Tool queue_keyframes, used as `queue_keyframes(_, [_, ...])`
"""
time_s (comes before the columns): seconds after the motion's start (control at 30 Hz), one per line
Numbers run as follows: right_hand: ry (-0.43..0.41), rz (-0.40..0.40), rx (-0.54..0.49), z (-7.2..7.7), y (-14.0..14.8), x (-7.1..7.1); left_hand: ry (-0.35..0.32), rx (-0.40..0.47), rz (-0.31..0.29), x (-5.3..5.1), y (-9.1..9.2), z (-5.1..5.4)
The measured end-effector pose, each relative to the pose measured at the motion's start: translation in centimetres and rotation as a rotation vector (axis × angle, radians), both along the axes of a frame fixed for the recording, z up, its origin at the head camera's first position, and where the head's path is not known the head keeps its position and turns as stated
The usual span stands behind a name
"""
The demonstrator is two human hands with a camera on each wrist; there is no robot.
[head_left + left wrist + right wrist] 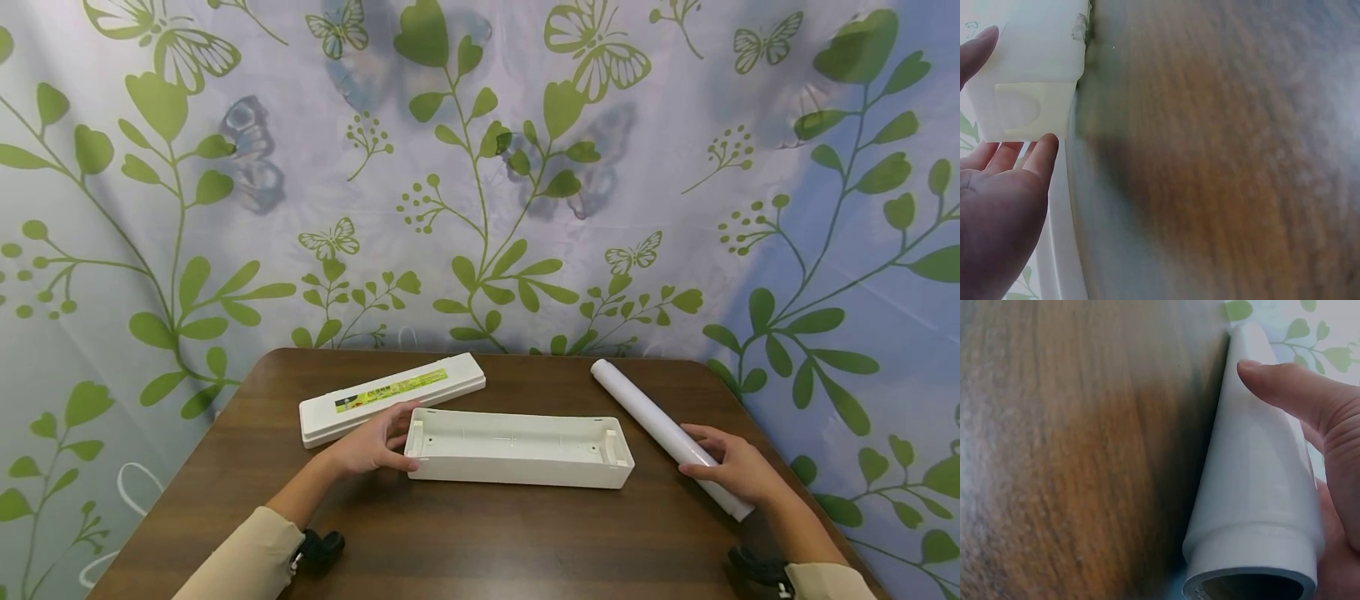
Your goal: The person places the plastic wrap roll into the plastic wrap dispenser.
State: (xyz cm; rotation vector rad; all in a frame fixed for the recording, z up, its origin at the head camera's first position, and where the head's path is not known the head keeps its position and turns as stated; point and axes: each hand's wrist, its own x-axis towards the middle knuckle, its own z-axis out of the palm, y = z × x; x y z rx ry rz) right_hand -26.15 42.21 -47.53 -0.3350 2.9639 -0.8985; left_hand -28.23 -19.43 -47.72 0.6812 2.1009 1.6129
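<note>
A long white open-topped plastic box sits on the table, its hollow inside bare apart from small fittings at both ends. My left hand grips the box's left end, thumb toward the front and fingers behind; the left wrist view shows the fingertips against the end wall. On the right lies a white roll of plastic wrap, slanting toward the table's near right. My right hand holds the roll near its closer end, thumb on one side and fingers on the other. The roll's hollow core shows in the right wrist view.
A white lid with a green and yellow label lies behind the left hand. Everything stands on a brown wooden table. Behind hangs a curtain printed with green leaves and butterflies. A white cord loops beyond the left edge.
</note>
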Motion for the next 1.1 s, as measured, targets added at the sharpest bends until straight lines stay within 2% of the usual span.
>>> queue_keyframes(0.37, [0.023,-0.062,0.064,0.1,-0.5,0.0,0.018,0.02,-0.012,-0.5,0.0,-0.4])
queue_keyframes(0.63, [0.057,-0.11,0.059,-0.3,-0.8,0.2,0.028,0.028,-0.009,-0.5,-0.1,-0.5])
queue_keyframes(0.9, [0.082,-0.142,0.045,-0.4,-1.2,0.5,0.022,0.04,-0.015,-0.9,-0.3,-1.0])
queue_keyframes(1.1, [0.1,-0.158,0.029,-0.4,-1.5,0.3,0.028,0.042,-0.016,-0.9,-0.4,-1.0])
